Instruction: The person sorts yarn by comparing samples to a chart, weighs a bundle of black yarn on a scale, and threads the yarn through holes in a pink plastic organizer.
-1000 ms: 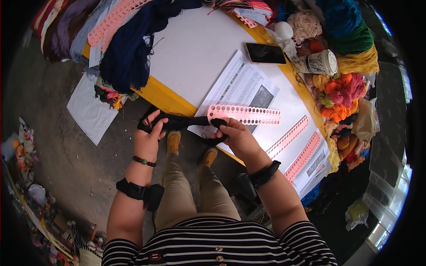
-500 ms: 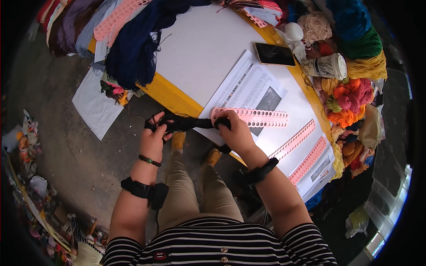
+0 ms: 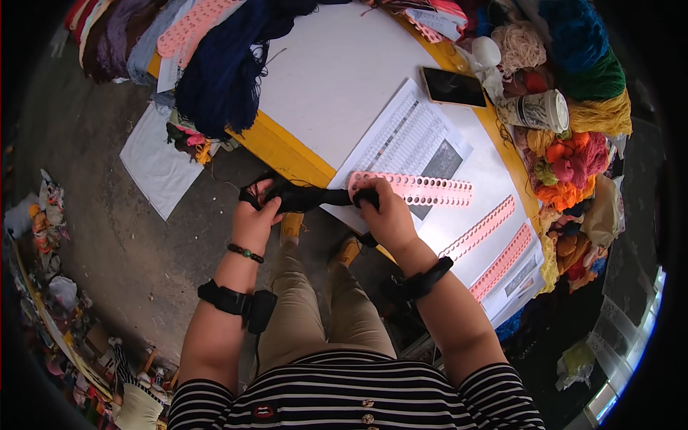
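A hank of black yarn (image 3: 308,198) is stretched between my two hands just off the table's near edge. My left hand (image 3: 254,215) is closed around its left end, with strands looped over the fingers. The other end is wrapped in the fist of my right hand (image 3: 389,218). That fist is beside the left end of a pink perforated strip (image 3: 444,191), which lies on a printed sheet (image 3: 390,136). Two more pink strips lie farther right: one narrow strip (image 3: 479,228) and one wider strip (image 3: 503,264) on another sheet.
The white table (image 3: 330,64) has a yellow edge. Navy yarn (image 3: 218,89) hangs over its left side. On the right are a phone (image 3: 453,87), a lidded paper cup (image 3: 532,112) and heaps of coloured yarn (image 3: 566,161). A white sheet (image 3: 159,161) lies on the floor at left.
My left thumb and fingers have drawn closer together on the black yarn, which bunches a little thicker beside them. My right hand keeps its grip. The whole view has shifted slightly.
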